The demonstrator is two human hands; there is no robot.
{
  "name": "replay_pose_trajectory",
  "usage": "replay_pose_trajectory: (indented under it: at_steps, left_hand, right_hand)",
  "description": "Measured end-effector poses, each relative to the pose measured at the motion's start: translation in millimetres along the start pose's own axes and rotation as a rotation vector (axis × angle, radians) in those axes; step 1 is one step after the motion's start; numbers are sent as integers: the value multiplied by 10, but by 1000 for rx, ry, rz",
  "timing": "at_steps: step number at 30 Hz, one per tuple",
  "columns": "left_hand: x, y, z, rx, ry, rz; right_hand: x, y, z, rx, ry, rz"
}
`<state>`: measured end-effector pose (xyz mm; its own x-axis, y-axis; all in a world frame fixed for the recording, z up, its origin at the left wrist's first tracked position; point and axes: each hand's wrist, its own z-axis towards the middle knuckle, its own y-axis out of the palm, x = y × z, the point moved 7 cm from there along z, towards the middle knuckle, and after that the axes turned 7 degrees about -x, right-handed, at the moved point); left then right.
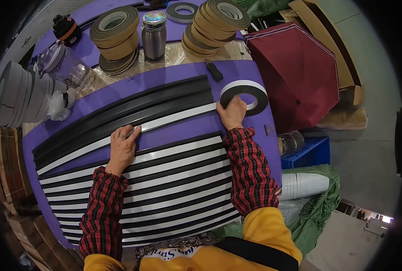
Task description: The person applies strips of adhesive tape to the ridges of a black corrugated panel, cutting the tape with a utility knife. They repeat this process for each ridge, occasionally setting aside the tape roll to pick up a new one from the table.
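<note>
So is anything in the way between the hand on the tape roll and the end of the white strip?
Nothing visible. The right hand rests on the tape roll, right beside the end of the white strip on the purple panel. The left hand presses that strip further along. The small black tool lies above, off to the side.

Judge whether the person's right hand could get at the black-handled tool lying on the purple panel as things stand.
Probably yes: the right hand rests at the tape roll, and the black-handled tool lies just beyond on the purple panel, nothing between them.
</note>
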<state>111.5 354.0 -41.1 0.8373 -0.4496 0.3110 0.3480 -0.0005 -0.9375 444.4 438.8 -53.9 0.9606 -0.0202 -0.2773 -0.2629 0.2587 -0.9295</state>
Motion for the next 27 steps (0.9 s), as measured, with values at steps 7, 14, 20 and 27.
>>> replay_pose_trajectory:
  at_steps: [7, 14, 20, 27]
  left_hand:
    - [526, -45, 528, 107, 127, 117]
    - [1129, 582, 1210, 76, 322, -15]
    - [1097, 642, 1218, 53, 321, -22]
    - [1089, 641, 1213, 56, 305, -24]
  right_hand:
    - [38, -337, 267, -671, 175, -208]
    - [-523, -99, 941, -6, -261, -5]
    - [-255, 257, 1090, -255, -28, 114]
    - [-162, -352, -188, -239, -31, -14]
